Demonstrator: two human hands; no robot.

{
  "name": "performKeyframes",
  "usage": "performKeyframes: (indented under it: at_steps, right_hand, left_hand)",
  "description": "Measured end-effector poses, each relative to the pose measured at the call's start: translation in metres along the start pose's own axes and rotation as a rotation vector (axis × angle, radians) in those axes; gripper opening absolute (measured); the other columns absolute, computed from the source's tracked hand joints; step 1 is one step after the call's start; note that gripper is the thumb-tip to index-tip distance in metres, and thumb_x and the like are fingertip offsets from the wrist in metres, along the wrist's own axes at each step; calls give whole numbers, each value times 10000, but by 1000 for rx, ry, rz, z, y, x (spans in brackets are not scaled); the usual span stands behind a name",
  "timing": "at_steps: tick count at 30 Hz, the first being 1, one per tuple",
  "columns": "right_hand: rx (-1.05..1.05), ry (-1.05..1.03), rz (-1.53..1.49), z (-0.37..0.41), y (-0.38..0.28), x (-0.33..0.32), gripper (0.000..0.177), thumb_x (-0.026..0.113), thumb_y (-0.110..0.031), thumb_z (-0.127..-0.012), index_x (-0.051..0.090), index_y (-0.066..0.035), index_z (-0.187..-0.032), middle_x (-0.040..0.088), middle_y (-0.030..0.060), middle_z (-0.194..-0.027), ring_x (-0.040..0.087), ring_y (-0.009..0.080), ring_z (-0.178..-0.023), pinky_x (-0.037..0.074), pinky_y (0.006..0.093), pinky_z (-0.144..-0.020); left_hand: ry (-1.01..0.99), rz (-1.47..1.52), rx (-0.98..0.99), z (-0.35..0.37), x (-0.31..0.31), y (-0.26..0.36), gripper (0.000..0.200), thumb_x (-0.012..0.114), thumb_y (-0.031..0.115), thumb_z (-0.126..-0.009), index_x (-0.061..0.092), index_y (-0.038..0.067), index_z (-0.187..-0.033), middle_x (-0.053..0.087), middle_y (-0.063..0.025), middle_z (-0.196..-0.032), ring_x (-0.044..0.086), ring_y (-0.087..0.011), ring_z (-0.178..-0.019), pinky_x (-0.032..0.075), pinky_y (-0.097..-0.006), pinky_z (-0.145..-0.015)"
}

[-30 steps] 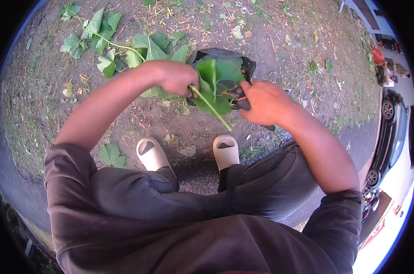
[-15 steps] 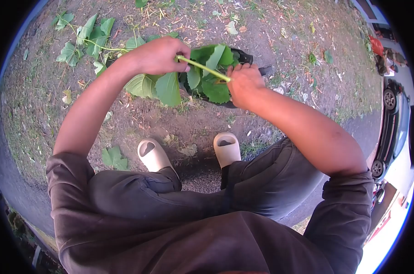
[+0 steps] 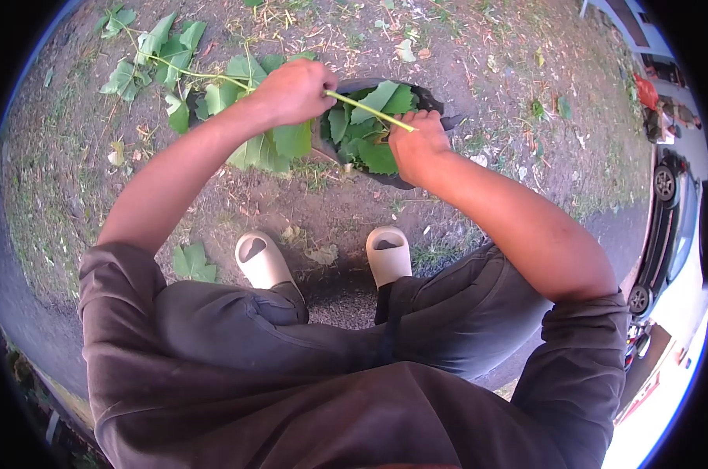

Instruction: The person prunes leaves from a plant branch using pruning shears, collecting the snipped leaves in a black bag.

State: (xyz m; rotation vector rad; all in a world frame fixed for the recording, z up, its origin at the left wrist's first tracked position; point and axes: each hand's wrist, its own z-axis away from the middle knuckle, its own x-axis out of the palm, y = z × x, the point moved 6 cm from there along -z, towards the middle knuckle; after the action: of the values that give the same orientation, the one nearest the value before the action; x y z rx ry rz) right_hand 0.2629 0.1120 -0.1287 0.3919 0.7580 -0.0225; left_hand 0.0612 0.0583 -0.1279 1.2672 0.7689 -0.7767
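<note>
A long green vine stem (image 3: 367, 107) with broad lobed leaves (image 3: 293, 139) stretches between my two hands. My left hand (image 3: 298, 91) is closed around the stem, its leafy part trailing off to the left on the ground. At the stem's cut end, my right hand (image 3: 421, 148) has its fingers curled and closed; its exact grip is partly hidden. Below the stem lies an open black container (image 3: 428, 98), perhaps a bag, with several picked green leaves (image 3: 379, 155) inside. My right hand is over its right side.
Bare soil (image 3: 518, 70) with dry scraps and grass surrounds the container. My feet wear pale slides (image 3: 388, 256); a loose leaf (image 3: 193, 263) lies left of them. At the far right are a parked dark car (image 3: 666, 227) and people (image 3: 666, 117) by the pavement.
Both hands and the stem have shifted slightly right, the left hand more. The vine has been drawn along to the right, and more of the container's leaves show.
</note>
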Motion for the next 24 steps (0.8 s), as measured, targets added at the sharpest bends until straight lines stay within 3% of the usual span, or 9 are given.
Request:
performKeyframes:
  at_steps: [4,7,10,12,15,18,22,24]
  right_hand:
    - [36,-62,25,-10,-11,18,469,763,-213,-949,736,-6,-1369,721,186,-1351,672,370,-1254,491,557,-991]
    - [-67,-152,84,-37,-30,32,459,763,-228,-962,757,-82,-1397,713,199,-1399,663,414,-1284,469,644,-963]
    - [-11,-142,47,-73,-39,40,466,782,-238,-955,759,-83,-1394,728,184,-1388,669,418,-1274,479,647,-953]
    - [-17,-189,-17,-74,-33,38,466,800,-226,-944,764,-87,-1387,731,184,-1401,674,400,-1292,491,664,-997]
    - [-87,-170,-43,-58,-18,48,428,778,-191,-949,772,-67,-1358,742,190,-1373,686,389,-1293,513,633,-1023]
    - [-36,17,-83,-45,0,45,415,769,-198,-930,782,-40,-1315,757,192,-1337,712,375,-1269,537,585,-1039]
    - [-60,-71,-147,-20,17,1,465,759,-253,-880,788,-21,-1282,770,188,-1318,745,342,-1227,571,504,-1030]
    - [-37,-198,-188,-3,22,-17,442,747,-250,-886,801,-36,-1270,784,159,-1310,750,331,-1231,582,479,-1015]
  left_hand:
    - [-58,121,48,2,-7,17,232,809,165,-896,800,27,-1083,801,-175,-1017,773,-360,-984,605,-462,-909]
    - [-140,128,-32,5,-10,20,214,808,146,-906,802,27,-1084,801,-179,-1028,774,-349,-980,602,-449,-917]
    - [-156,122,-59,7,-1,3,194,796,219,-936,785,34,-991,780,-184,-970,755,-373,-947,587,-489,-887]
    - [-18,151,35,7,1,-1,216,804,231,-936,777,22,-983,772,-181,-946,753,-374,-939,585,-487,-883]
    - [-78,122,6,4,1,0,225,802,241,-939,775,24,-992,770,-183,-953,751,-380,-937,584,-497,-888]
    - [-121,33,-21,-6,-4,-4,266,814,298,-935,783,43,-1006,772,-170,-988,748,-369,-916,584,-499,-871]
    - [-209,116,-149,-7,-22,0,343,875,383,-902,798,66,-1007,758,-134,-920,721,-279,-873,560,-421,-841]
    - [-123,105,-31,-13,-32,5,345,881,385,-893,794,70,-1002,762,-123,-922,726,-278,-881,555,-436,-843]
